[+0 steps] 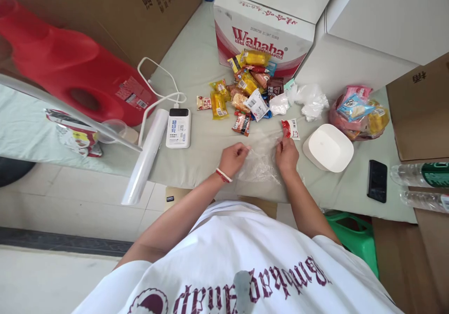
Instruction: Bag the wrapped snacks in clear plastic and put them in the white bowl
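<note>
Here, a clear plastic bag (260, 163) is seen lying on the table (196, 61) at its near edge, held between both hands. The left hand (234, 157) is pinched shut on the bag's left edge, and the right hand (286, 154) is pinched shut on its right edge; the hands are kept apart, with the bag spread between them. A red-and-white band is worn on the left wrist.

A small red snack packet (291, 129) is found just beside the right hand, at 12 o'clock from it. A pile of wrapped snacks (247, 89) is located further off at 12 o'clock from the bag, against a cardboard box (263, 31) marked "Wahaha". A white lidded dish (329, 147) is noted at 3 o'clock from the right hand, with a black phone (377, 180) beyond it. A white power bank (178, 127) and a roll of plastic film (146, 157) are recorded at 9 o'clock from the left hand. A filled bag of snacks (359, 112) is placed at 1 o'clock.
</note>
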`<state>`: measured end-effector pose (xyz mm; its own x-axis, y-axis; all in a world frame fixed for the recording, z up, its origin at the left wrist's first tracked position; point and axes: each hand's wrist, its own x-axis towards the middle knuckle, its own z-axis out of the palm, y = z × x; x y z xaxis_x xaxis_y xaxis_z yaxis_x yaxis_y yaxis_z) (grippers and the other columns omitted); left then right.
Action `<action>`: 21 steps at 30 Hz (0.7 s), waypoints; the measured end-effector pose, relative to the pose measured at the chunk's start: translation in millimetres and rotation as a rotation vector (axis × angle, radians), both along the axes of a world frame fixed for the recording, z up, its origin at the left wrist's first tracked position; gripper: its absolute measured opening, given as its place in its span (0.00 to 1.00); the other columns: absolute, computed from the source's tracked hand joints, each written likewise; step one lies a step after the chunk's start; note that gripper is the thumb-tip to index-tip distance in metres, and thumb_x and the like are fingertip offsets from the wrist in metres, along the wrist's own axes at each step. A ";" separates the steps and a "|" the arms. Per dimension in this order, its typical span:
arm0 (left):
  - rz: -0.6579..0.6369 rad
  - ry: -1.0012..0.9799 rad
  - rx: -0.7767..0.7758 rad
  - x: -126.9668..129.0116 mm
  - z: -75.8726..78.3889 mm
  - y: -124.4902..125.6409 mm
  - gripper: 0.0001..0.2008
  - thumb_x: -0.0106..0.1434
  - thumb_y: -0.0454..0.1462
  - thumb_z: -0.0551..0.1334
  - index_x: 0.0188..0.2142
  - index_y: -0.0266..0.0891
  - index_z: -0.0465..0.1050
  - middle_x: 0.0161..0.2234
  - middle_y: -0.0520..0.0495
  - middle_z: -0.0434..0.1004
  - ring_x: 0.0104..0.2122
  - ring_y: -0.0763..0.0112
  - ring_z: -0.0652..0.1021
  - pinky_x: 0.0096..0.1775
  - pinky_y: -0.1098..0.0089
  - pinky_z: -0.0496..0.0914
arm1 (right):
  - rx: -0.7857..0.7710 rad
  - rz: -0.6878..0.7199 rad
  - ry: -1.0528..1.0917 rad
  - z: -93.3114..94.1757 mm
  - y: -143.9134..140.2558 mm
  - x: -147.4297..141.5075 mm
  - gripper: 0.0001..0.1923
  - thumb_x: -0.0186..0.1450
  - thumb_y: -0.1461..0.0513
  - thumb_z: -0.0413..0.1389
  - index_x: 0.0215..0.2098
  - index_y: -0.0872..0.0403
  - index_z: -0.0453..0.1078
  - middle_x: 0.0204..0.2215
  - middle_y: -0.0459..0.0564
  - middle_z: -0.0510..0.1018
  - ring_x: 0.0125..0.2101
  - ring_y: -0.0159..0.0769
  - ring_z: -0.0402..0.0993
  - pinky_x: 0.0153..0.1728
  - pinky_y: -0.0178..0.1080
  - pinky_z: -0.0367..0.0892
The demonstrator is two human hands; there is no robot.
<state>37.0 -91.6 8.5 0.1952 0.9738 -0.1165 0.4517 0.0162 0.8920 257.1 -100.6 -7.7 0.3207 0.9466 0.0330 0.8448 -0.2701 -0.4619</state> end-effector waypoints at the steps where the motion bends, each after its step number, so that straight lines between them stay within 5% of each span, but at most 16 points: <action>1: 0.118 -0.001 0.006 -6.6 -3.9 3.4 0.20 0.70 0.49 0.55 0.25 0.42 0.63 0.21 0.55 0.61 0.25 0.72 0.64 0.31 0.69 0.58 | 0.013 0.001 0.006 0.3 1.8 0.9 0.18 0.72 0.59 0.47 0.51 0.53 0.75 0.50 0.58 0.77 0.47 0.46 0.73 0.46 0.42 0.66; 5: 0.407 0.167 -0.003 -29.5 -13.0 14.5 0.16 0.70 0.46 0.55 0.29 0.42 0.66 0.23 0.54 0.65 0.27 0.68 0.67 0.34 0.67 0.62 | 0.025 0.011 0.037 0.4 13.0 -1.9 0.18 0.72 0.58 0.46 0.50 0.54 0.75 0.48 0.58 0.78 0.46 0.47 0.73 0.48 0.45 0.66; 8: 0.488 0.351 0.223 -35.7 -11.1 12.9 0.11 0.67 0.43 0.60 0.45 0.39 0.73 0.41 0.39 0.77 0.44 0.56 0.75 0.46 0.59 0.67 | 0.022 0.034 0.048 3.4 20.2 -8.6 0.18 0.71 0.60 0.46 0.49 0.56 0.74 0.46 0.60 0.77 0.46 0.47 0.72 0.50 0.47 0.66; 11: 0.219 0.467 0.487 -38.5 -8.2 8.4 0.11 0.68 0.37 0.59 0.48 0.42 0.76 0.52 0.35 0.76 0.59 0.51 0.71 0.59 0.50 0.61 | 0.144 0.065 -0.002 12.9 17.0 -13.9 0.17 0.72 0.59 0.47 0.50 0.56 0.74 0.49 0.62 0.76 0.51 0.49 0.69 0.56 0.50 0.63; 15: -0.291 0.467 0.468 -45.8 -11.3 9.2 0.15 0.69 0.32 0.53 0.45 0.44 0.78 0.48 0.41 0.81 0.54 0.58 0.77 0.60 0.51 0.61 | 0.194 0.154 -0.038 28.6 -5.5 -24.0 0.20 0.76 0.52 0.45 0.49 0.53 0.75 0.47 0.59 0.77 0.51 0.49 0.69 0.56 0.49 0.63; 21: -0.360 0.437 0.350 -55.0 -19.5 6.5 0.21 0.65 0.44 0.63 0.56 0.40 0.74 0.62 0.36 0.74 0.64 0.51 0.71 0.67 0.47 0.57 | -0.172 0.369 -0.008 31.8 -33.4 -42.9 0.14 0.71 0.55 0.57 0.50 0.53 0.76 0.39 0.56 0.80 0.43 0.48 0.71 0.45 0.44 0.65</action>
<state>-18.0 -85.1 -11.0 0.5220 0.8513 0.0525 0.6959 -0.4607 0.5510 214.2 -133.9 24.2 -0.0414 0.9900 -0.1345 0.9030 -0.0205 -0.4291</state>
